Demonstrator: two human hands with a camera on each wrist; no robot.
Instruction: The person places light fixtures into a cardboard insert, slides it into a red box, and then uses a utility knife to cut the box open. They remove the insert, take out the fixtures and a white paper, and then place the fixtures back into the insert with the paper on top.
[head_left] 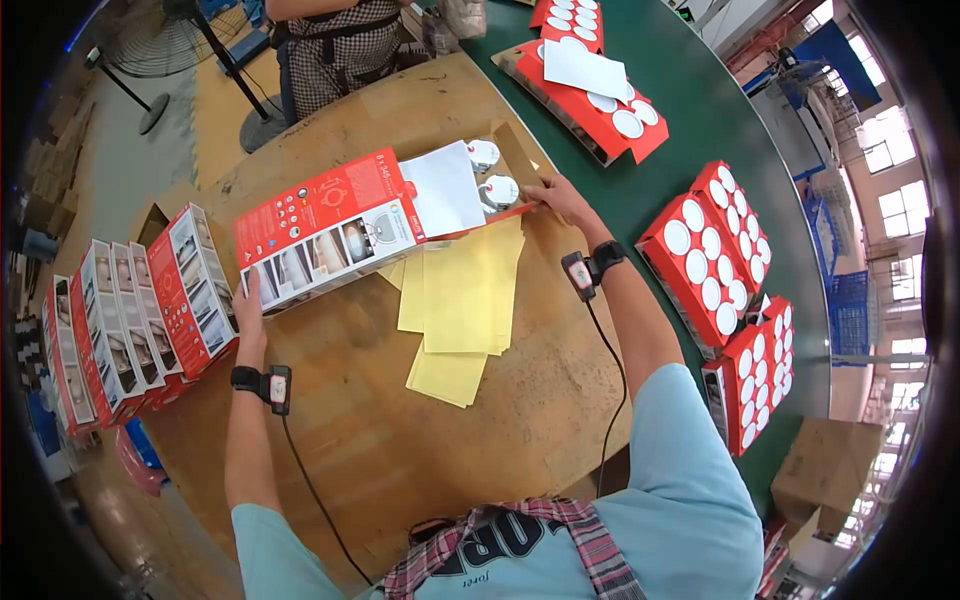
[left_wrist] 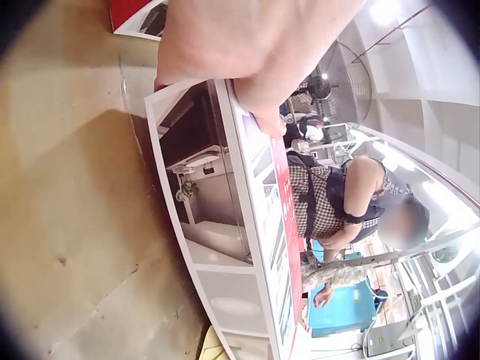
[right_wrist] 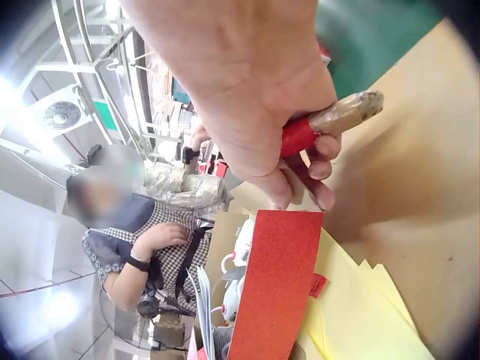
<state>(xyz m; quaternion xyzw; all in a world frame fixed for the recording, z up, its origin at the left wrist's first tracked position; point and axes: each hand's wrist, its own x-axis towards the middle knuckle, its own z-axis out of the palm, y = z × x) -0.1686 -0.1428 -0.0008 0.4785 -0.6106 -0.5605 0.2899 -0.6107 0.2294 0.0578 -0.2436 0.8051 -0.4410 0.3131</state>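
Printed box (head_left: 322,215), left hand (head_left: 248,305) at end (touching)

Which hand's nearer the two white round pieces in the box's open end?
Right. The right hand is at that end, beside the white round pieces; the left hand is at the box's opposite end.

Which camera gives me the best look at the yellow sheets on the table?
The head view: it shows most of the yellow sheets, overlapping on the table beside the box. The right wrist view shows part of them, cut off at the bottom. The left wrist view catches only a small piece at its lower edge.
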